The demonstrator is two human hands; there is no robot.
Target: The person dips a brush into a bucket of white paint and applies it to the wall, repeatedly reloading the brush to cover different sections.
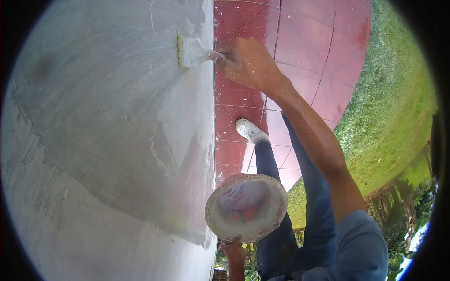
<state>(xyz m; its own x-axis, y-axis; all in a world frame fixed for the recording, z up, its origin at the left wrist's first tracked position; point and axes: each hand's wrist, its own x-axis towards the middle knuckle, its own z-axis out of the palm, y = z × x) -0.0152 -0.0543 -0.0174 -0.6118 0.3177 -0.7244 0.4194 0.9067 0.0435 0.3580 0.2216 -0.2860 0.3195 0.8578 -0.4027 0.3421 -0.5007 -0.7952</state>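
My right hand [248, 63] is closed round the handle of a flat paintbrush [194, 52], smeared with whitish paint. Its pale bristles meet the grey wall [93, 122] near the wall's lower edge. Below in the view, my left hand [234, 253] grips the rim of a round, paint-crusted bucket [277, 213]; only part of the hand shows. Pale liquid with reddish reflections is visible inside the bucket. The wall carries uneven darker, wet-looking areas beside lighter patches.
Red floor tiles [300, 37], dotted with white splashes, run along the wall's foot. My white clog [248, 130] stands on them, near the wall. Grass [389, 107] borders the tiles to the right, with plants [403, 210] beyond.
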